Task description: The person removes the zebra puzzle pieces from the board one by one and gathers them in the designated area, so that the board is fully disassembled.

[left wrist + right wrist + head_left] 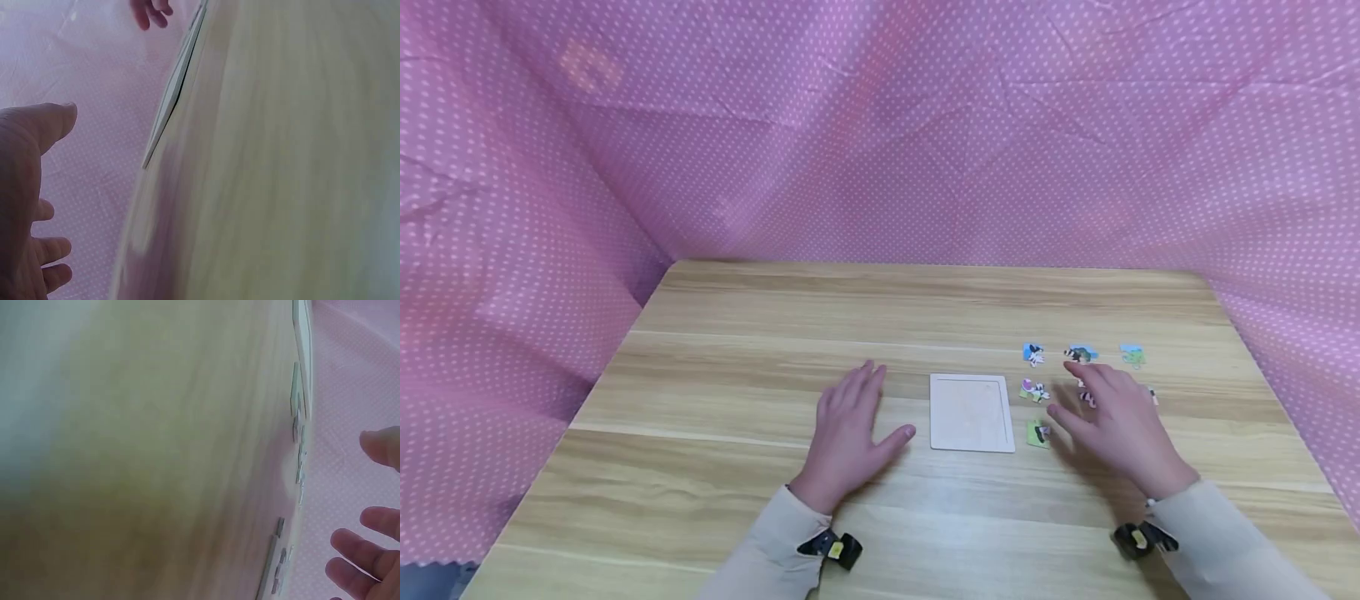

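A square, pale wooden puzzle tray [968, 413] with a raised border lies flat on the table, nothing in it. To its right are several printed jigsaw pieces, among them a green piece [1037, 433], a blue-topped piece [1033, 354] and a blue and green piece [1132, 356]. My right hand [1112, 421] hovers over these pieces with spread fingers and hides some of them; it holds nothing. Left of the tray, my left hand [848, 433] is spread and empty, its thumb pointing towards the tray. In the left wrist view the tray [175, 90] appears edge-on.
The wood-grain table [700, 400] carries the tray and pieces. A pink dotted cloth [880, 150] hangs behind it and along both sides. Each wrist wears a black strapped camera, one on the left [833, 547] and one on the right [1142, 540].
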A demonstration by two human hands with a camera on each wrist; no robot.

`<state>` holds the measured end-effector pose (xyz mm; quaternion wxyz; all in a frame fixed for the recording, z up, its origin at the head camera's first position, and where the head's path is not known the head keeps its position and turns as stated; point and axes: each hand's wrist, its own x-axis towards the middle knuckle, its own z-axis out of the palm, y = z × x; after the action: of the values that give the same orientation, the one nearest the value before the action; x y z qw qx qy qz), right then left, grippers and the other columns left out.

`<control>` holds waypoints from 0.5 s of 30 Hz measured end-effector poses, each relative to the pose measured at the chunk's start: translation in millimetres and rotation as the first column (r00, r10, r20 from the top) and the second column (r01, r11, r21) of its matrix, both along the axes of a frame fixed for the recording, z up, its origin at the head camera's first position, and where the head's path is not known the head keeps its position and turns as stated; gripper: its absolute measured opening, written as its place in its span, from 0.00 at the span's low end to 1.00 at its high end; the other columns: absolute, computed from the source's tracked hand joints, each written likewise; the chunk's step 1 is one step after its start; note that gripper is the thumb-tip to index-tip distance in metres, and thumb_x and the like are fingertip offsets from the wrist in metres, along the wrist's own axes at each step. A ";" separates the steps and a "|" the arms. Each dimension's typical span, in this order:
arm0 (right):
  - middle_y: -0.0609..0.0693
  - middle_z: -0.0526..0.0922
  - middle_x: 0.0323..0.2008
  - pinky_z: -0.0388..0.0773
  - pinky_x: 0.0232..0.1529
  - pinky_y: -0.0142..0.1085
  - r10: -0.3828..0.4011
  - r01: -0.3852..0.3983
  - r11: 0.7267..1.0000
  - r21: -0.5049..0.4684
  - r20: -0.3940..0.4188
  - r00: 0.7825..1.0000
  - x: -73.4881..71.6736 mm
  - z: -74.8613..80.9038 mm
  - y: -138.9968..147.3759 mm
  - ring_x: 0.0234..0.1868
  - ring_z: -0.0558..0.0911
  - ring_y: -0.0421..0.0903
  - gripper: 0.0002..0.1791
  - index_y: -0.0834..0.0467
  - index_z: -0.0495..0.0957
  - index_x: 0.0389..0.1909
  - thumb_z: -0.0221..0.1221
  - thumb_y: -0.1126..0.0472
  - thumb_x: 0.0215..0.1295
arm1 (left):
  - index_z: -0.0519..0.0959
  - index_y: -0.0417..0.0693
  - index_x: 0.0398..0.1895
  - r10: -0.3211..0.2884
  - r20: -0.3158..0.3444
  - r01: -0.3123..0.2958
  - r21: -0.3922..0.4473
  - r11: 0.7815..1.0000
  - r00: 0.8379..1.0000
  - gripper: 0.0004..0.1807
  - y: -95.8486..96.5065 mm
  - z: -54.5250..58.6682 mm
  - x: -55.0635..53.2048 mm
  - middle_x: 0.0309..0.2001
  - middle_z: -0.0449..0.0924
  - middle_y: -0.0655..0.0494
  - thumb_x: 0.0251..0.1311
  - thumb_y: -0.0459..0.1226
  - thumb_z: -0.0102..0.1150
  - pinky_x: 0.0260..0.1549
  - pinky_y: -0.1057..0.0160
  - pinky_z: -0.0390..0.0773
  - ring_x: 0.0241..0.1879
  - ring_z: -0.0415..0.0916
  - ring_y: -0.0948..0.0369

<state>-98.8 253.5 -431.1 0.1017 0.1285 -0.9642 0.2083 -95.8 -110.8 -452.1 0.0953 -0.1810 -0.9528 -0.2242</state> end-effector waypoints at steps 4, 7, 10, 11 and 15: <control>0.64 0.78 0.55 0.67 0.47 0.63 -0.006 0.005 1.000 0.029 0.026 1.000 -8.4 -0.8 0.8 0.52 0.76 0.62 0.38 0.64 0.71 0.66 0.67 0.44 0.62 | 0.61 0.46 0.76 -0.008 0.016 0.008 0.009 1.000 1.000 0.49 7.3 -0.5 -0.3 0.76 0.57 0.45 0.59 0.64 0.59 0.67 0.35 0.51 0.74 0.55 0.46; 0.65 0.78 0.55 0.66 0.47 0.63 -0.007 0.006 0.999 0.043 0.035 0.999 -14.7 -1.3 1.2 0.52 0.76 0.62 0.35 0.64 0.73 0.64 0.66 0.46 0.63 | 0.61 0.46 0.76 -0.010 0.032 0.010 0.014 1.000 0.999 0.49 12.6 -1.1 -0.8 0.76 0.57 0.46 0.59 0.64 0.59 0.67 0.35 0.51 0.74 0.55 0.47; 0.65 0.77 0.56 0.66 0.49 0.64 -0.013 0.010 0.999 0.048 0.053 0.999 -20.7 -1.7 1.5 0.54 0.75 0.63 0.33 0.64 0.74 0.63 0.65 0.47 0.64 | 0.61 0.47 0.76 -0.012 0.042 0.012 0.013 1.000 0.999 0.49 17.4 -1.8 -1.3 0.76 0.58 0.46 0.58 0.66 0.59 0.67 0.36 0.52 0.73 0.57 0.46; 0.66 0.78 0.55 0.66 0.50 0.64 -0.014 0.012 0.999 0.048 0.055 0.998 -22.7 -1.8 1.5 0.55 0.75 0.64 0.33 0.64 0.74 0.62 0.65 0.47 0.64 | 0.61 0.47 0.76 -0.011 0.049 0.010 0.014 1.000 0.999 0.49 18.6 -2.0 -1.4 0.75 0.59 0.46 0.58 0.66 0.59 0.67 0.36 0.52 0.72 0.57 0.45; 0.65 0.78 0.55 0.66 0.52 0.63 -0.024 0.020 0.999 0.048 0.072 0.997 -31.3 -2.4 0.6 0.55 0.75 0.63 0.32 0.64 0.75 0.62 0.65 0.48 0.64 | 0.62 0.48 0.76 -0.011 0.068 0.009 0.033 0.999 0.998 0.49 22.6 -1.8 -1.5 0.75 0.60 0.46 0.57 0.66 0.60 0.66 0.37 0.53 0.71 0.59 0.43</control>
<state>-130.0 254.1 -433.6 0.0658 0.1126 -0.9733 0.1888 -97.3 -88.2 -453.9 0.0644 -0.1765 -0.9508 -0.2462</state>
